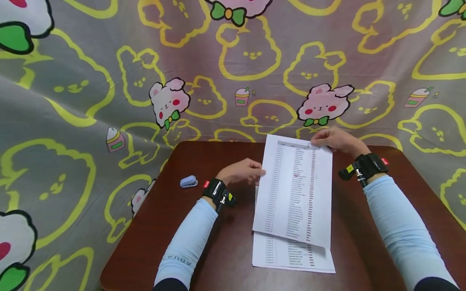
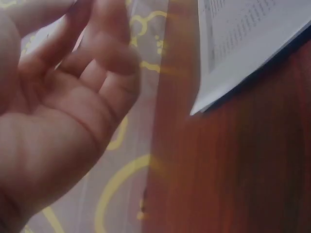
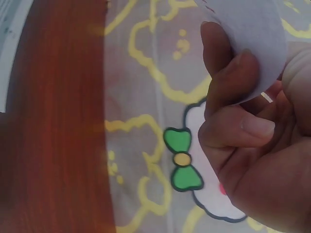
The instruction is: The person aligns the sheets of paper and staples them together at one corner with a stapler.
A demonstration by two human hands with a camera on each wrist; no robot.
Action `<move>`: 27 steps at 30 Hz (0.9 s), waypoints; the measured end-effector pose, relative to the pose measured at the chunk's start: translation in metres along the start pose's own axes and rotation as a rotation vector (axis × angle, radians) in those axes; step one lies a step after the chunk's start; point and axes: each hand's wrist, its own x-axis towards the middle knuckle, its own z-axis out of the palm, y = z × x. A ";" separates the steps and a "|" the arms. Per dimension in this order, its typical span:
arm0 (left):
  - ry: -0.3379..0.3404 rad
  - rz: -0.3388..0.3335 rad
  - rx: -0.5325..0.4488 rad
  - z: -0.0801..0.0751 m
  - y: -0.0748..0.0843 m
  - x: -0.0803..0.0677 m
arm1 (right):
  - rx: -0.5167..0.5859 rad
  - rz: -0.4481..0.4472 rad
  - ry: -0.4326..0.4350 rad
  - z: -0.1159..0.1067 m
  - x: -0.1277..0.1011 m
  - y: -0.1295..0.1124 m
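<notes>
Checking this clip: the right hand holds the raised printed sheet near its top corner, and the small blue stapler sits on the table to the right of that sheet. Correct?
Not quite: the head view shows the small blue stapler left of the raised printed sheet, beyond the left hand. The rest stands.

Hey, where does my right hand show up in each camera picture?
Head: right of centre, your right hand pinches the raised sheet near its top right corner.
Left wrist: not in it.
Right wrist: right side, your right hand grips paper.
Shared landmark: the brown table, visible in all three.
</notes>
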 end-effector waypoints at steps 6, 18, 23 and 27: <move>-0.213 -0.084 -0.063 0.001 -0.012 -0.006 | -0.040 -0.028 -0.080 0.020 0.007 0.008; -0.274 -0.149 -0.016 0.002 -0.020 -0.019 | -0.035 -0.041 -0.133 0.048 0.013 0.022; -0.261 -0.182 -0.027 0.008 -0.025 -0.023 | -0.047 -0.029 -0.129 0.063 0.014 0.031; -0.261 -0.199 0.001 0.015 -0.029 -0.026 | -0.067 -0.019 -0.112 0.075 0.015 0.038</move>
